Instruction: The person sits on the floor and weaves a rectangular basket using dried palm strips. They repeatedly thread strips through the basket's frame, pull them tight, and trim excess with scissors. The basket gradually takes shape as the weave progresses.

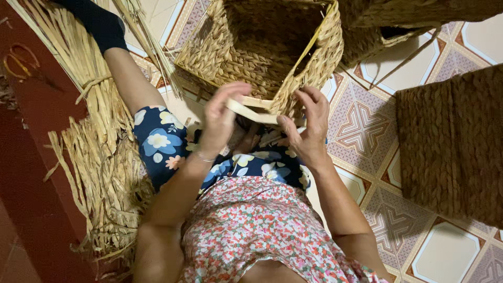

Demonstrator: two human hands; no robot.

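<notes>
Three woven baskets: one [262,52] at the knees. One pale strip [251,111] lay pinched between both grips, left hand [220,118] and right hand [306,126] clenched on it, at the basket's near rim.

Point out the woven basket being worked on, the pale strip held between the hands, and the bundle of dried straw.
Woven basket [246,57]: head view, on its near woven wall.
Pale strip [251,111]: head view, on its middle, between the two hands.
Bundle of dried straw [99,136]: head view, on the stalks below the tie.
</notes>
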